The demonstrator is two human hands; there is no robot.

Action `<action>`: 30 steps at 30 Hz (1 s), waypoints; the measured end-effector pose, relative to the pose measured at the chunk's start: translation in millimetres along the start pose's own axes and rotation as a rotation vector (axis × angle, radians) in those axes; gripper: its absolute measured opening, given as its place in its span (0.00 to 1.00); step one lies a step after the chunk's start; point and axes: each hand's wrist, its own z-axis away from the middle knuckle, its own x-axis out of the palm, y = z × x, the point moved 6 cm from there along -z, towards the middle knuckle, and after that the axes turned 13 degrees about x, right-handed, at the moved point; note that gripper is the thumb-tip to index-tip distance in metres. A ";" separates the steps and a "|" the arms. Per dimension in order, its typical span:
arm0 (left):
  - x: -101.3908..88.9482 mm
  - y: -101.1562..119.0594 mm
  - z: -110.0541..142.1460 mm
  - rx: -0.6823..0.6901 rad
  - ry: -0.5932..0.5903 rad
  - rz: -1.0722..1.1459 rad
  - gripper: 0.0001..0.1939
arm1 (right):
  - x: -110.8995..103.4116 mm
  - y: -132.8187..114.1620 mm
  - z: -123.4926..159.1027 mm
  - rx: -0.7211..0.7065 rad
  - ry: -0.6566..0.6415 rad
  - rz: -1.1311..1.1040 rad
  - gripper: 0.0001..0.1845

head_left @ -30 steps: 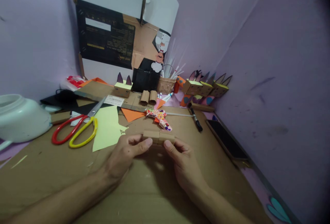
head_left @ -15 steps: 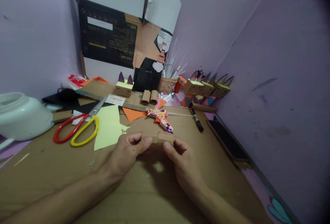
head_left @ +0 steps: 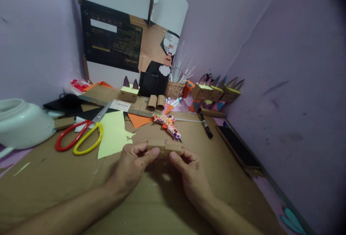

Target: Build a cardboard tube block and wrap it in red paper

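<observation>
Between my hands, above the cardboard-covered table, two small folded cardboard pieces meet end to end. My left hand (head_left: 137, 157) pinches the left cardboard piece (head_left: 155, 144), thumb on its near face. The right cardboard piece (head_left: 173, 147) is gripped by my right hand (head_left: 187, 163), its thumb close to the seam. Whether the pieces are joined I cannot tell. Just beyond them lies a flower-patterned glue gun (head_left: 166, 121) with a pale glue stick out of its back. Two similar folded cardboard pieces (head_left: 156, 102) stand farther back.
Scissors (head_left: 81, 137) with red and yellow handles and yellow-green paper (head_left: 112, 134) lie left, beside a white pot (head_left: 24, 123). A marker (head_left: 207, 125) and a phone (head_left: 239, 146) lie right. Eared cardboard box figures (head_left: 208, 91) and a straw basket (head_left: 174, 89) stand behind.
The two cardboard pieces have tipped slightly, showing more of their faces. Both thumbs have shifted a little. My grip stays the same, and the view has moved slightly.
</observation>
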 end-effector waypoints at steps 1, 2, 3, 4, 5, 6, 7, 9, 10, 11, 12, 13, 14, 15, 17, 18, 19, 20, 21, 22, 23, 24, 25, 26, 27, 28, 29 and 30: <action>0.6 1.6 -0.2 0.008 -0.010 0.003 0.12 | 0.0 -1.8 0.1 -0.020 -0.004 0.010 0.06; 1.4 3.4 -0.4 0.016 -0.023 0.002 0.12 | 0.0 -2.9 0.0 -0.033 -0.008 0.021 0.06; 2.6 5.7 -0.7 0.026 -0.041 -0.003 0.12 | 0.1 -3.2 -0.1 -0.036 -0.015 0.027 0.07; 4.1 8.7 -1.2 0.044 -0.063 -0.017 0.12 | 0.2 -3.1 -0.3 -0.034 -0.023 0.028 0.07; 5.3 12.3 -1.8 0.076 -0.082 -0.040 0.11 | 0.4 -2.6 -0.5 -0.032 -0.035 0.026 0.08; 6.0 16.3 -2.4 0.116 -0.093 -0.073 0.11 | 0.8 -1.7 -0.6 -0.027 -0.050 0.017 0.09; 6.0 20.1 -2.8 0.160 -0.095 -0.113 0.10 | 0.9 -0.4 -0.8 -0.016 -0.064 -0.005 0.10; 4.0 25.4 -3.4 0.234 -0.071 -0.197 0.10 | -0.6 3.4 -1.5 0.027 -0.069 -0.080 0.13; 2.6 26.5 -3.5 0.254 -0.057 -0.232 0.09 | -1.7 5.8 -2.0 0.059 -0.063 -0.115 0.14; 1.4 26.7 -3.6 0.263 -0.049 -0.263 0.08 | -2.8 7.9 -2.5 0.089 -0.054 -0.138 0.14; 0.9 26.6 -3.7 0.264 -0.053 -0.289 0.08 | -3.8 9.0 -3.0 0.104 -0.043 -0.146 0.14; 1.0 26.4 -3.8 0.264 -0.067 -0.306 0.07 | -4.5 8.8 -3.4 0.103 -0.035 -0.138 0.13; 1.6 26.2 -3.9 0.259 -0.087 -0.311 0.07 | -4.7 7.6 -3.6 0.088 -0.032 -0.121 0.12; 2.7 25.5 -3.9 0.245 -0.112 -0.294 0.08 | -4.6 5.8 -3.8 0.063 -0.032 -0.102 0.12; 5.8 21.4 -3.4 0.165 -0.161 -0.172 0.12 | -3.9 1.9 -3.6 0.015 -0.035 -0.079 0.12; 7.5 18.3 -2.7 0.108 -0.177 -0.075 0.13 | -3.3 0.3 -3.3 -0.003 -0.036 -0.069 0.12; 9.1 14.7 -1.9 0.048 -0.184 0.031 0.15 | -2.8 -1.2 -3.0 -0.018 -0.032 -0.054 0.12; 10.2 11.0 -1.0 -0.009 -0.180 0.131 0.15 | -2.2 -2.6 -2.6 -0.030 -0.029 -0.035 0.12; 10.4 7.7 -0.4 -0.055 -0.165 0.211 0.16 | -1.5 -4.1 -2.2 -0.040 -0.024 -0.014 0.11; 9.8 4.7 -0.1 -0.089 -0.142 0.265 0.15 | -1.0 -5.6 -1.7 -0.050 -0.019 0.006 0.11; 8.4 2.1 -0.2 -0.114 -0.115 0.293 0.15 | -0.5 -7.2 -1.2 -0.061 -0.013 0.026 0.10; 6.6 -0.1 -0.3 -0.133 -0.087 0.304 0.14 | -0.2 -8.6 -0.8 -0.070 -0.007 0.045 0.09; 5.0 -1.5 -0.6 -0.144 -0.064 0.305 0.14 | 0.1 -9.5 -0.5 -0.077 0.000 0.062 0.09; 3.5 -2.2 -1.0 -0.148 -0.046 0.300 0.14 | 0.3 -9.8 -0.5 -0.079 0.003 0.076 0.09; 2.6 -2.4 -1.3 -0.149 -0.033 0.296 0.13 | 0.4 -9.4 -0.6 -0.077 0.006 0.087 0.10; 2.1 -2.4 -1.4 -0.152 -0.023 0.293 0.13 | 0.3 -8.1 -0.9 -0.068 0.008 0.093 0.11; 2.1 -2.4 -1.5 -0.154 -0.017 0.293 0.13 | -0.1 -6.1 -1.4 -0.055 0.014 0.093 0.12; 2.3 -2.6 -1.4 -0.156 -0.012 0.295 0.13 | -0.8 -3.8 -1.9 -0.039 0.025 0.088 0.13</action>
